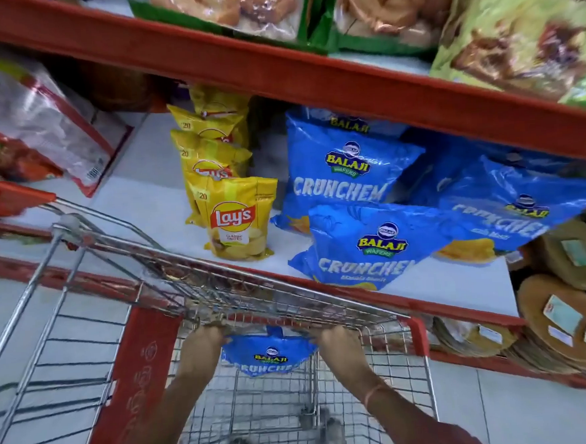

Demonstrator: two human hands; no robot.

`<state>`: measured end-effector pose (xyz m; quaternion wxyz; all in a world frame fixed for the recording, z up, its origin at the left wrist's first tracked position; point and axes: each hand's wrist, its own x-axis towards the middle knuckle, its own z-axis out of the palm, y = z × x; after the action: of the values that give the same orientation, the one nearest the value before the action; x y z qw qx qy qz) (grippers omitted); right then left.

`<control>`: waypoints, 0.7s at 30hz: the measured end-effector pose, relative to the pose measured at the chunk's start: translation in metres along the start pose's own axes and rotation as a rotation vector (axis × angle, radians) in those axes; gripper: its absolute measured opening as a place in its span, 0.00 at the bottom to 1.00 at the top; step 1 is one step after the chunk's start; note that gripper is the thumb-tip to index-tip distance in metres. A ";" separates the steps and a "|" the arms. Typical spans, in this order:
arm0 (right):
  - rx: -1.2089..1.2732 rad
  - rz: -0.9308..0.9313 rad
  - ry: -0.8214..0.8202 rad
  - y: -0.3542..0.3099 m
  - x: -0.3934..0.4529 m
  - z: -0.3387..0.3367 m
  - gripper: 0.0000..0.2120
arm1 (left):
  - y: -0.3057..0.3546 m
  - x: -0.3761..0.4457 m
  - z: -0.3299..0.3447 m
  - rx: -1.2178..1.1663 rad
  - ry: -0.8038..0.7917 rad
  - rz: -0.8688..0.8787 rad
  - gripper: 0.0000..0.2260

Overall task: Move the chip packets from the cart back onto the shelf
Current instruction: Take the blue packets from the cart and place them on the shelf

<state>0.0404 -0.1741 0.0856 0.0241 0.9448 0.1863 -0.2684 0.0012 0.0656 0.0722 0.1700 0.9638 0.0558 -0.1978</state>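
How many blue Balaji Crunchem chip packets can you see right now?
5. One blue Balaji Crunchem chip packet is held by both hands over the cart; four sit on the shelf: front, behind it, right, and one at the back, mostly hidden. More may be hidden.

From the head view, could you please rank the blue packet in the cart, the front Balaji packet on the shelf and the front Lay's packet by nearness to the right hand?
1. Blue packet in the cart, gripped by the right hand.
2. Front Balaji packet, on the shelf above it.
3. Front Lay's packet, farther left on the shelf.
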 end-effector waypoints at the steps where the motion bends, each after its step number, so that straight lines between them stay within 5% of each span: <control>1: 0.014 -0.003 0.027 0.004 -0.011 -0.003 0.15 | 0.002 -0.009 -0.004 -0.091 0.068 0.027 0.10; 5: 0.129 0.012 0.183 0.024 -0.061 -0.019 0.13 | 0.025 -0.043 -0.032 -0.272 0.323 0.174 0.06; 12: 0.365 -0.016 0.784 0.072 -0.143 -0.071 0.09 | 0.102 -0.081 -0.094 -0.324 0.599 0.391 0.03; 21: 0.390 0.068 1.256 0.164 -0.206 -0.141 0.13 | 0.228 -0.080 -0.144 -0.311 0.800 0.636 0.09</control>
<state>0.0088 -0.3762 0.3033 -0.2522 0.9143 0.0829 0.3060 0.0206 -0.1009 0.2987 0.3277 0.8967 -0.1501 0.2568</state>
